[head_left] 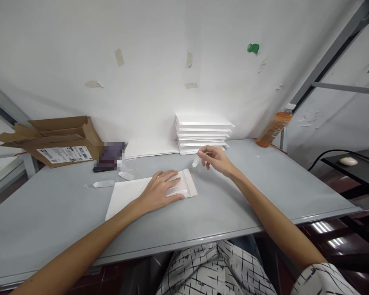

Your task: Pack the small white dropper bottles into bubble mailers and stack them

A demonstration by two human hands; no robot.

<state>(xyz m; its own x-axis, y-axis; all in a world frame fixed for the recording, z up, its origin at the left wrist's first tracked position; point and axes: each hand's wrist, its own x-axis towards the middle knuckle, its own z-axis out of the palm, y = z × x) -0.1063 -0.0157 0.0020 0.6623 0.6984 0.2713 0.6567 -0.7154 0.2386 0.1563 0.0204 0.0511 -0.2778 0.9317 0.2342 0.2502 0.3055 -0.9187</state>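
My left hand lies flat with its fingers spread, resting on a clear plastic packet. Beneath the hand and packet is a flat white sheet or envelope; which of the two I cannot tell. My right hand is closed in a pinch on a small whitish tube-like piece, its narrow end pointing down beside the packet's right end. Two similar translucent pieces, one with a thin string-like end and another, lie left of the packet.
A stack of white padded envelopes stands against the wall, beside a flat white one. At the left are an open cardboard box and a blurred-out dark object. An orange drink bottle leans at the back right of the grey table.
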